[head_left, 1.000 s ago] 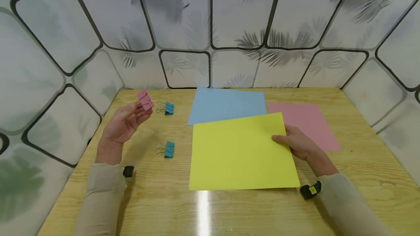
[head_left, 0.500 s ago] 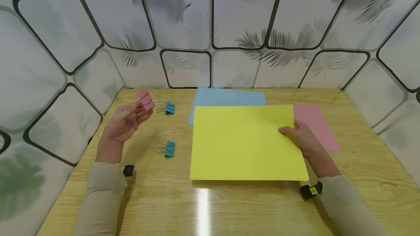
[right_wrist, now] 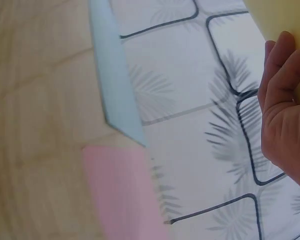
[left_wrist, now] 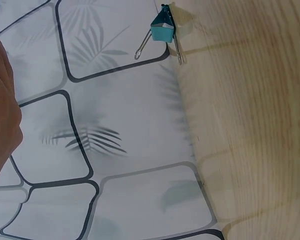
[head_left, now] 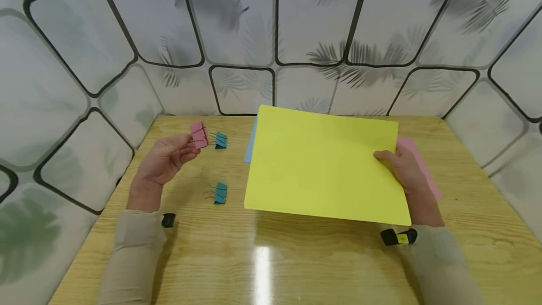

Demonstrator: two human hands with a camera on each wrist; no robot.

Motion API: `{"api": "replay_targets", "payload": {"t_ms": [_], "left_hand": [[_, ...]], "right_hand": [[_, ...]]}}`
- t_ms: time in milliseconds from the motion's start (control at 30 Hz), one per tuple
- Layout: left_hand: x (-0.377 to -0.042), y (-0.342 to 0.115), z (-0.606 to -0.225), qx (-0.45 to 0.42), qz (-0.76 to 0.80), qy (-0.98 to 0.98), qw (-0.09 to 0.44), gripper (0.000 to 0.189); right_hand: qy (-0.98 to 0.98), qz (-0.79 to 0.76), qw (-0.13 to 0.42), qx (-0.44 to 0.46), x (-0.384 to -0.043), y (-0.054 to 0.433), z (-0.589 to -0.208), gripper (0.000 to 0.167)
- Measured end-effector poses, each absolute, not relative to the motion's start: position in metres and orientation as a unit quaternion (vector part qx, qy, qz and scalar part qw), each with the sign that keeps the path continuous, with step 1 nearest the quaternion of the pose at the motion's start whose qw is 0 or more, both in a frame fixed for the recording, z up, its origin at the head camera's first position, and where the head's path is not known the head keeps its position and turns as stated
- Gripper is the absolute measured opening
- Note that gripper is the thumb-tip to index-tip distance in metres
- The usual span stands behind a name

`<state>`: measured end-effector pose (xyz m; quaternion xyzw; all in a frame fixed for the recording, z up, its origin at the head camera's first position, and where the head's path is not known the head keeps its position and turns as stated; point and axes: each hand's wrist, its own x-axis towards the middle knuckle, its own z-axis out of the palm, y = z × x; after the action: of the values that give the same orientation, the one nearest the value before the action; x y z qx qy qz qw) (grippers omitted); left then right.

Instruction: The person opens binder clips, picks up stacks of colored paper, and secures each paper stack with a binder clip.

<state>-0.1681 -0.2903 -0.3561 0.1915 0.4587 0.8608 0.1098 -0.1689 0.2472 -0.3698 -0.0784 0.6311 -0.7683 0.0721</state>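
My left hand point(head_left: 166, 161) pinches a pink binder clip point(head_left: 199, 135) between thumb and fingers, raised over the left side of the table. In the left wrist view only part of that hand point(left_wrist: 1, 110) shows at the edge, and the clip is out of frame. My right hand point(head_left: 407, 173) grips the right edge of a yellow sheet point(head_left: 328, 166), thumb on top and fingers hidden beneath. The sheet is lifted and tilted, its left edge free. In the right wrist view the fingers point(right_wrist: 285, 65) curl under the yellow sheet point(right_wrist: 285, 15).
Two teal binder clips lie at left: a far clip point(head_left: 220, 140) beside the left hand and a nearer clip point(head_left: 220, 193). A blue sheet point(right_wrist: 112, 75) and a pink sheet point(right_wrist: 120, 190) lie on the wooden table point(head_left: 211, 258), mostly covered in the head view. Patterned fabric point(head_left: 241, 18) walls the back and sides.
The right hand has raised the yellow sheet and tilted it, moving it up and right over the blue and pink sheets. The left hand has shifted slightly right with the pink binder clip.
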Motion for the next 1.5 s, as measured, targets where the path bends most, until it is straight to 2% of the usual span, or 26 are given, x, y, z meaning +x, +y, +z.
{"api": "replay_targets", "payload": {"t_ms": [167,467,900,1500], "left_hand": [[-0.167,-0.284,-0.358,0.195,0.854,0.466,0.126,0.038],[-0.17,-0.266,-0.355,0.168,0.824,0.518,0.155,0.03],[-0.174,-0.234,-0.351,0.114,0.762,0.615,0.165,0.026],[-0.175,-0.225,-0.351,0.103,0.756,0.619,0.186,0.026]], "right_hand": [[0.613,-0.783,0.038,-0.092,-0.17,0.245,-0.357,0.023],[0.608,-0.791,0.026,-0.065,-0.168,0.242,-0.349,0.023],[0.624,-0.779,0.032,-0.06,-0.179,0.238,-0.348,0.021],[0.619,-0.782,0.035,-0.059,-0.182,0.238,-0.349,0.021]]}}
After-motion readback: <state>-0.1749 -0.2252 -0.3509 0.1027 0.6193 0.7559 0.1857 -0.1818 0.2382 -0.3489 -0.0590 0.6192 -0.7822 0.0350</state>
